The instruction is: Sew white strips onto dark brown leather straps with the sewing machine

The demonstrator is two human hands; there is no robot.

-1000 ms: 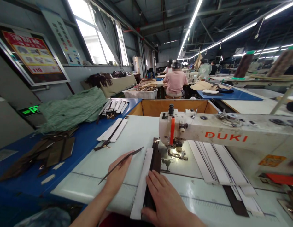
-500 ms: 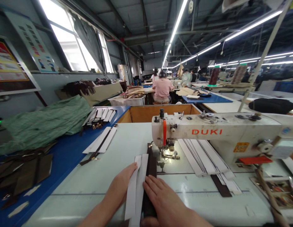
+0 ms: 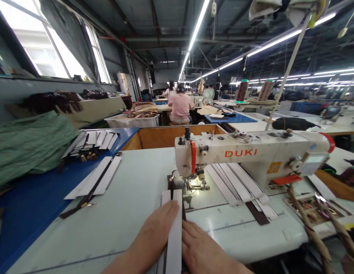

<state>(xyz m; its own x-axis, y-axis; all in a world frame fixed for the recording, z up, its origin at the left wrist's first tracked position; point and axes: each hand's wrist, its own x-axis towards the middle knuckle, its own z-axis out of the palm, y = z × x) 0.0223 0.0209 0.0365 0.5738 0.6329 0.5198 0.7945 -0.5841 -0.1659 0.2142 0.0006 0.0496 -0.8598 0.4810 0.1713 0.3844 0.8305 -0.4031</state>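
Observation:
A long white strip (image 3: 175,232) lies lengthwise before me over a dark brown strip (image 3: 183,213), with more white material along its left side. My left hand (image 3: 155,228) is closed on the white strip's left side, its fingertips resting on the top face. On the other side my right hand (image 3: 201,245) presses against the strips' right edge, fingers together and the thumb hidden. A small metal clasp (image 3: 172,178) is at the far end of the dark piece, just left of the presser foot (image 3: 195,185) of the sewing machine (image 3: 239,151).
White strips with dark edges (image 3: 235,182) lie under the machine arm. More white strips (image 3: 104,179) with a dark strap are on the left. A parts tray (image 3: 308,211) stands at right. Beyond are a green cloth sack (image 3: 36,144) and a seated person in pink (image 3: 181,106).
The white strip has been brought right, over the dark brown strip, and now lies straighter. My left hand moved with it towards my right hand. The view has turned right.

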